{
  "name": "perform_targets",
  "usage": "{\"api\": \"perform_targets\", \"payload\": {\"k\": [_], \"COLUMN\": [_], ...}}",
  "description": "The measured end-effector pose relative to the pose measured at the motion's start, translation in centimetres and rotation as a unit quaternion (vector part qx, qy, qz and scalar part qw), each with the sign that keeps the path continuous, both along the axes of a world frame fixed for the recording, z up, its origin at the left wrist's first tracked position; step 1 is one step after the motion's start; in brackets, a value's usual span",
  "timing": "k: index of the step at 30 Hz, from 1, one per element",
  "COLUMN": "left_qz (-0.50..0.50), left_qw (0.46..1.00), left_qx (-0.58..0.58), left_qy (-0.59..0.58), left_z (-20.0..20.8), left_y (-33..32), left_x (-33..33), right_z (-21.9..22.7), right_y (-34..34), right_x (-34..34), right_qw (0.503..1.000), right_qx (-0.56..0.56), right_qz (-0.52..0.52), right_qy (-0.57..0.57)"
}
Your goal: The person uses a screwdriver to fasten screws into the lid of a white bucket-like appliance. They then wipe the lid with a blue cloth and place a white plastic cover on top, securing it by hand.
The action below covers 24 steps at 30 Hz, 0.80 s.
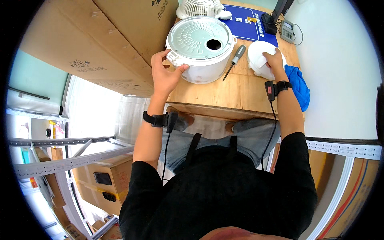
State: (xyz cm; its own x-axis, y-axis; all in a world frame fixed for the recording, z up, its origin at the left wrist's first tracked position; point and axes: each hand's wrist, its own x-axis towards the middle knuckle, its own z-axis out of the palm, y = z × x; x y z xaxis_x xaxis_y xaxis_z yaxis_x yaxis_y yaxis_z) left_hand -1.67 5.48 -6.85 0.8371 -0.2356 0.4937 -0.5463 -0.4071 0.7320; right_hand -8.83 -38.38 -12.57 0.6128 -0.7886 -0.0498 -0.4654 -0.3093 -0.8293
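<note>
A round white rice cooker [204, 69] stands on the wooden table; its top is a silvery metal disc with slots and a dark round hole. My left hand [165, 76] grips its near left side by a small white lug, fingers at the rim and thumb lower on the wall. To the right, a round white plastic cover [258, 50] lies on the table, with my right hand [274, 61] closed on its right part; the fingertips are partly hidden. Between cooker and cover lies a screwdriver [238, 55] with a grey handle, its tip pointing toward me.
Tall cardboard boxes [116, 36] rise close on the left. A blue cloth [298, 86] lies at the table's right edge. Behind are a white fan-like grille [200, 8], a blue printed mat [244, 24], a black stand [270, 24] and a small grey device [287, 31] with a cable.
</note>
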Motion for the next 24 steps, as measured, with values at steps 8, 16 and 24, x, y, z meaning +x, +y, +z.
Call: {"api": "perform_targets", "payload": {"k": [8,16,24], "left_qz": [0.047,0.027,-0.071], "left_qw": [0.999,0.999,0.989], "left_qx": [-0.019,-0.032,-0.130], "left_qy": [-0.003,0.019,0.015], "left_z": [1.2,0.8,-1.2], "left_y": [-2.4,-5.7,-6.3], "left_x": [-2.5,-6.5,-7.3], "right_z": [5.3,19.4,21.8], "right_y": [3.0,13.1,18.5], "right_x": [-2.4,-5.3,-1.4], "right_qw": [0.970,0.957,0.924], "right_qx": [-0.018,-0.009,-0.058], "right_qz": [0.026,0.151,0.323], "right_qy": [-0.242,-0.246,-0.197]}}
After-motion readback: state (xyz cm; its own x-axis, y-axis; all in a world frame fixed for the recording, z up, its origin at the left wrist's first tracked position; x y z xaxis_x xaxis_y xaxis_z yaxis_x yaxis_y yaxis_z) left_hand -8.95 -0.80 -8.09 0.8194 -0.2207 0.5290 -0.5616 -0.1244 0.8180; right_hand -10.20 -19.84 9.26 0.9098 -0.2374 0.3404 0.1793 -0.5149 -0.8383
